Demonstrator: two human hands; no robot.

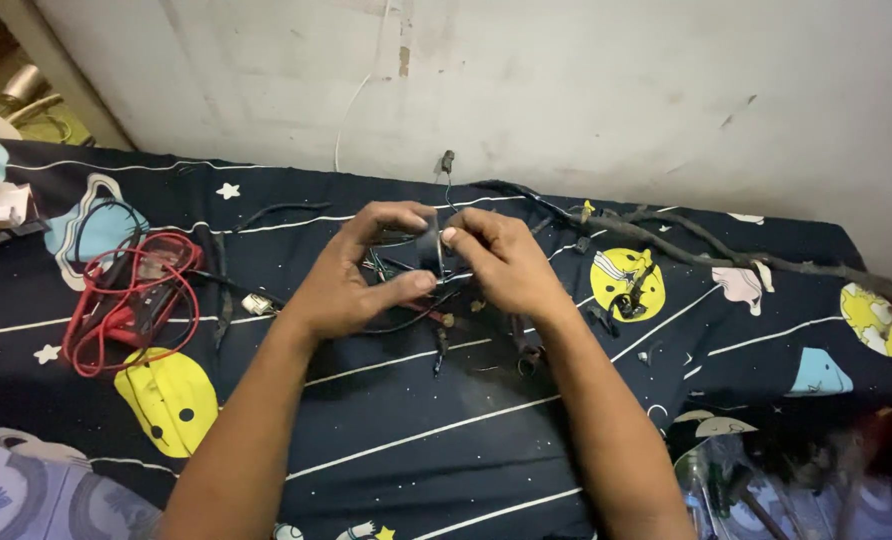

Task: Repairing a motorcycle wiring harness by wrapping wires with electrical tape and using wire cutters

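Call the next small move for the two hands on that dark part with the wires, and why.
Probably steady the dark part with the left hand and ease one wire free with the right hand: both hands pinch it from either side, and thin wires tangle beneath it.

Navy space-print sheet (416, 420) — red leads (126, 300), black wires (411, 270).
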